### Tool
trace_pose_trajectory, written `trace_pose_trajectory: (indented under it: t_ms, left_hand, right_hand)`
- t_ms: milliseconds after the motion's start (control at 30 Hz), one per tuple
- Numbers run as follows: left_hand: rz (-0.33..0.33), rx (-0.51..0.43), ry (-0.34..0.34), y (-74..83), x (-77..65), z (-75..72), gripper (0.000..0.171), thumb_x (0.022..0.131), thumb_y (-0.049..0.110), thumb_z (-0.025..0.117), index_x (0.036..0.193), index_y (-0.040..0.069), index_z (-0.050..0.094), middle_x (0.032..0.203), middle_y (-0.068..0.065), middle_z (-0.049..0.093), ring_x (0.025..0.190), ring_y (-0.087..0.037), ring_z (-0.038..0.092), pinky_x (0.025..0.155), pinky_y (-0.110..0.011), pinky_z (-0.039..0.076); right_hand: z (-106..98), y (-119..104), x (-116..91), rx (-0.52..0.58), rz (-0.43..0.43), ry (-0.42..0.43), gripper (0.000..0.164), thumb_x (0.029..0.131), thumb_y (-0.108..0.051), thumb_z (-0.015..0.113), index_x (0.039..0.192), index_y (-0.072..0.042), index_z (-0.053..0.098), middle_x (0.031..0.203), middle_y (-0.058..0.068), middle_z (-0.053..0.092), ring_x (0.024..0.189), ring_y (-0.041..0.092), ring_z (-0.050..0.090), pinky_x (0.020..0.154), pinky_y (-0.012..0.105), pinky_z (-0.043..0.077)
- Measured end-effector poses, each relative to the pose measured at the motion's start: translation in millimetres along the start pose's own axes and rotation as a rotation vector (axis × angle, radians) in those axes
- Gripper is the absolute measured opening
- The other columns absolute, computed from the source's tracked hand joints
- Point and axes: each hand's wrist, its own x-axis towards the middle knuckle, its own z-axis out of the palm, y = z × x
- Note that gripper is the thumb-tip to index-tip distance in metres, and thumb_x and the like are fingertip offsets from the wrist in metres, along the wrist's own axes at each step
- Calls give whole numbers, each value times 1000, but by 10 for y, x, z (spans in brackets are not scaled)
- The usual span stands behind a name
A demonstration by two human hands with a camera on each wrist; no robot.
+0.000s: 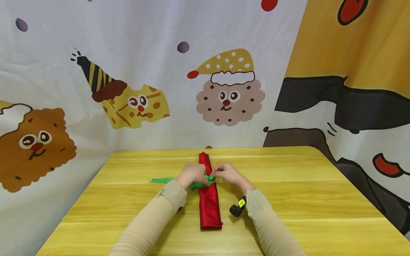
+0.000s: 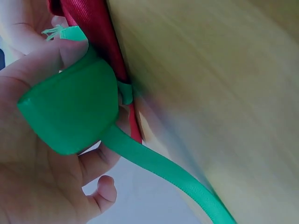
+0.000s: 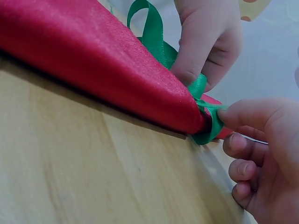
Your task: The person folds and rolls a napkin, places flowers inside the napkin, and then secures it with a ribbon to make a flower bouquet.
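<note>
A long, flat roll of shiny red cloth (image 1: pixel 209 208) lies lengthwise on the table, with a green ribbon (image 1: pixel 161 180) tied round its middle. From the left side, my left hand (image 1: pixel 193 173) pinches the ribbon close to the knot; the left wrist view shows a wide ribbon loop (image 2: pixel 70 107) in front of the palm and a frayed end (image 2: pixel 72 33) by the thumb. Thumb and forefinger of my right hand (image 3: pixel 271 149) pinch the ribbon at the right side of the roll. One ribbon tail trails left across the table. The knot itself is partly hidden by fingers.
The wooden table (image 1: pixel 288 199) has a light yellow grain. Behind it hangs a curtain (image 1: pixel 179 131) printed with cartoon biscuits and cheese. A small black device with a yellow label (image 1: pixel 238 207) sits at my right wrist.
</note>
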Motion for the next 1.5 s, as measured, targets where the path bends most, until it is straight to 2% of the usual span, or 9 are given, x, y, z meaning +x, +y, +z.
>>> trace_pose_trajectory:
  t_ms: [233,433,633,833,1133,1367,1500]
  left_hand:
    - [-30,0,16,23,-41,0,38,83,26,71,58,16,44,50,5,37,53,-13,45,108,-62,18]
    - [22,-48,23,-65,-32,33,45,83,27,72,53,17,40,47,6,32,47,-11,36,105,-62,22]
    - [48,-132,-15,-111,-71,30,49,80,39,79,52,17,46,47,7,38,51,-10,42,104,-64,22]
    - [8,-131,-28,-104,-54,47,48,81,35,79,53,17,44,48,7,35,51,-10,39,105,-63,22]
    - [-36,-141,-11,-54,-67,36,47,83,34,77,55,15,44,49,5,35,51,-12,39,103,-63,25]
    - [-58,-110,14,-25,-27,45,46,86,33,72,55,16,43,49,5,37,53,-13,42,100,-61,29]
    - [-57,-85,33,-10,-14,56,44,87,35,70,56,17,45,51,5,40,55,-13,45,100,-60,30]
  right_hand:
    - [20,-23,8,9,58,-26,12,90,-16,69,93,-5,70,86,1,66,79,15,58,74,31,48]
    - [51,-23,37,-18,73,-94,19,80,-11,77,95,-4,68,77,0,61,71,13,55,68,28,46]
    - [64,-29,27,-17,82,-89,16,84,-12,74,96,-3,67,78,0,59,72,13,53,68,28,46]
    - [61,-14,10,14,79,-57,16,92,-15,63,101,-3,68,83,2,63,75,16,57,69,30,48]
    - [45,-8,-4,-18,74,28,18,96,-15,58,100,-3,69,91,3,65,79,15,55,72,30,47]
    - [54,-28,-1,-27,103,82,17,94,-16,61,91,-2,70,81,3,63,71,14,50,65,29,44]
    - [71,-17,6,-28,106,113,11,91,-12,64,88,-4,71,76,1,60,67,13,49,63,28,43]
